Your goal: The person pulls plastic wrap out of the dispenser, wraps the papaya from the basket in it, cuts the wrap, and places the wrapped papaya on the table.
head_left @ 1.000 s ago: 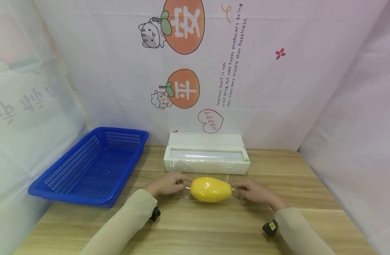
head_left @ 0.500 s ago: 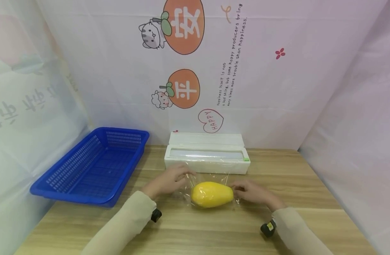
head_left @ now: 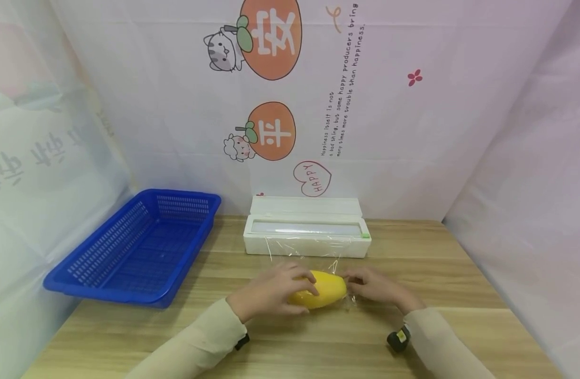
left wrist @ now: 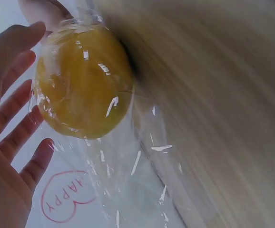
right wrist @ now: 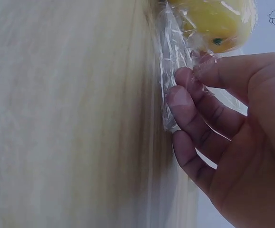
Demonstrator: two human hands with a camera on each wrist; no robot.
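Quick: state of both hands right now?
Left hand: open, fingers spread over the film-wrapped yellow fruit; not gripping it.
Right hand: closed, thumb and finger pinching clear film at the fruit's end.

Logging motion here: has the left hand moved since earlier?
Yes, rightward: in the head view, the left hand is farther from the blue basket and covers part of the yellow fruit.
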